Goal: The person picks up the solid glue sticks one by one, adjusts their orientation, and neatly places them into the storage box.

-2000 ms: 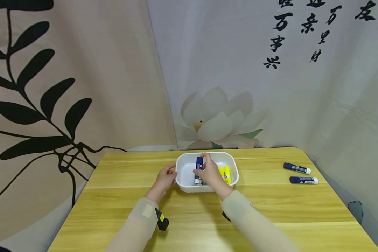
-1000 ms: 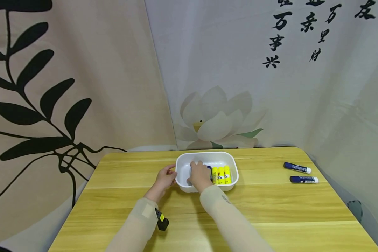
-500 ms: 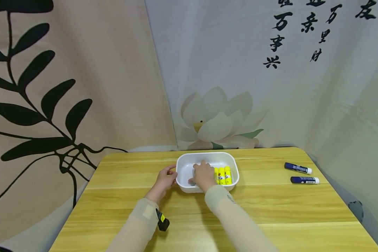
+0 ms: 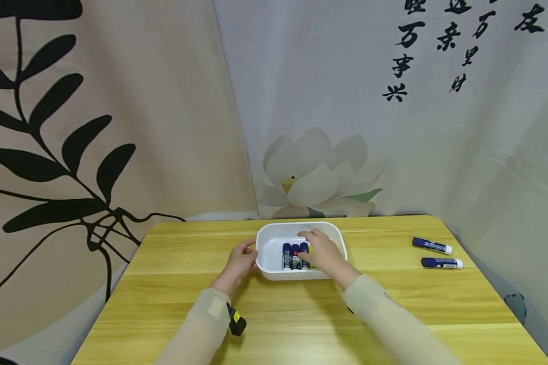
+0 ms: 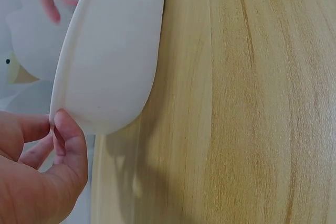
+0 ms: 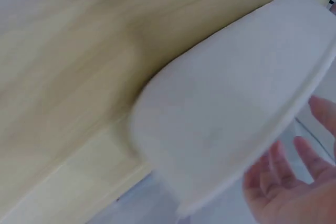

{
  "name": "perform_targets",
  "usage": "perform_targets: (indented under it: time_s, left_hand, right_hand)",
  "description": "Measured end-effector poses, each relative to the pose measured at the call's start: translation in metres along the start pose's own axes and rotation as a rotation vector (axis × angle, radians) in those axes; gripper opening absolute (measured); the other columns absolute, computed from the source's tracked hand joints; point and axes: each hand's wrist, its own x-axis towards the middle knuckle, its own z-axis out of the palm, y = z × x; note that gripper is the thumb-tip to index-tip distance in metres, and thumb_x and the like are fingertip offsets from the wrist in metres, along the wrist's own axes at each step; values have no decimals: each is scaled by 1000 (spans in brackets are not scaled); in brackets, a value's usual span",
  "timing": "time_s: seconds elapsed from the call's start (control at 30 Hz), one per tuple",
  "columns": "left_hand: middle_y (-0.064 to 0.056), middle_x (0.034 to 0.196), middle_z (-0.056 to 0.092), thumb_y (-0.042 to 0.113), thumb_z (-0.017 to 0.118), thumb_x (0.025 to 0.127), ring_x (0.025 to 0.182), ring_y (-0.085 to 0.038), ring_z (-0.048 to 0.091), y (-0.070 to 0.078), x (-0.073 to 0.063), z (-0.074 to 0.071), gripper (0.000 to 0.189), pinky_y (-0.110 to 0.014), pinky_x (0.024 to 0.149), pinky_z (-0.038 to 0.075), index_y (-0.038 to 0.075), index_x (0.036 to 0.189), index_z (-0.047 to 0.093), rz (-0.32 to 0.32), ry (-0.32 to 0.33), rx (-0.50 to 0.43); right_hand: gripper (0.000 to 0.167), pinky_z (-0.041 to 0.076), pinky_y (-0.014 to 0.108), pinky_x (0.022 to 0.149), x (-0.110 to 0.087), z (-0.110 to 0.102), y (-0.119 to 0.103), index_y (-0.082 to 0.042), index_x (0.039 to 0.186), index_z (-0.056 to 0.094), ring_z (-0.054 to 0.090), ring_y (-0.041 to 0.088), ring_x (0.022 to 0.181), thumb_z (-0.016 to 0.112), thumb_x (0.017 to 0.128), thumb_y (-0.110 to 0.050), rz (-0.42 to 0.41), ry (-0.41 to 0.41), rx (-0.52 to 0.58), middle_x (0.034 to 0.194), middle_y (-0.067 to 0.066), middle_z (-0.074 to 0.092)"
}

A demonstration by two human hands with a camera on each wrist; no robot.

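My left hand (image 4: 239, 262) pinches the left rim of a white plastic bin (image 4: 270, 238); the left wrist view shows thumb and fingers on that rim. Inside the bin, side by side, lie three capped dark-blue sticks, the leftmost (image 4: 286, 256) fully in sight. They look like thick markers or glue sticks with printed labels. Over the bin's right half is my right hand (image 4: 325, 255), fingers loosely bent and holding nothing. It hides most of the yellow sticks, with a sliver of one yellow stick (image 4: 310, 249) showing beside the blue ones. The right wrist view is blurred.
Two dark-blue sticks with white ends lie at the table's right, a farther one (image 4: 431, 246) and a nearer one (image 4: 442, 263). The wooden table (image 4: 278, 324) ends just behind the bin, before a printed curtain (image 4: 187, 101).
My right hand has lowered a blue stick into the bin's left part, pressed among the blue ones, let go and moved right. The blue sticks now lie in a row. My left hand stays put.
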Motion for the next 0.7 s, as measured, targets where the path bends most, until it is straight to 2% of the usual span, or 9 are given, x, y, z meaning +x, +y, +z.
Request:
perform_targets:
  time_s: [0.17, 0.33, 0.47, 0.7]
  left_hand:
    - [-5, 90, 46, 1, 52, 93, 62, -11, 49, 1, 0, 1, 39, -22, 59, 45, 2, 132, 51, -6, 1, -3]
    - [-5, 89, 46, 0, 53, 93, 62, -12, 49, 2, 0, 0, 39, -22, 58, 45, 2, 132, 52, -3, 12, 1]
    - [-5, 89, 46, 0, 53, 93, 61, -11, 49, 3, 0, 2, 40, -23, 59, 45, 2, 132, 51, -5, 7, 2]
    - [-6, 91, 46, 1, 52, 94, 62, -11, 49, 1, 0, 2, 40, -22, 58, 45, 2, 133, 50, -7, 2, 9]
  right_hand:
    - [56, 44, 49, 99, -25, -24, 30, -15, 133, 53, 53, 29, 117, 74, 82, -21, -81, 1, 95, 128, 8, 54]
    - [58, 39, 57, 101, -51, -45, 68, -16, 136, 49, 45, 35, 125, 73, 83, -19, -181, 15, 122, 135, 10, 49]
    - [58, 39, 59, 99, -74, -57, 102, -18, 137, 48, 44, 37, 125, 71, 85, -22, -186, 70, 65, 136, 11, 48]
    - [57, 41, 60, 92, -109, -69, 164, -15, 135, 50, 50, 39, 117, 73, 83, -16, -211, 162, -143, 130, 15, 54]
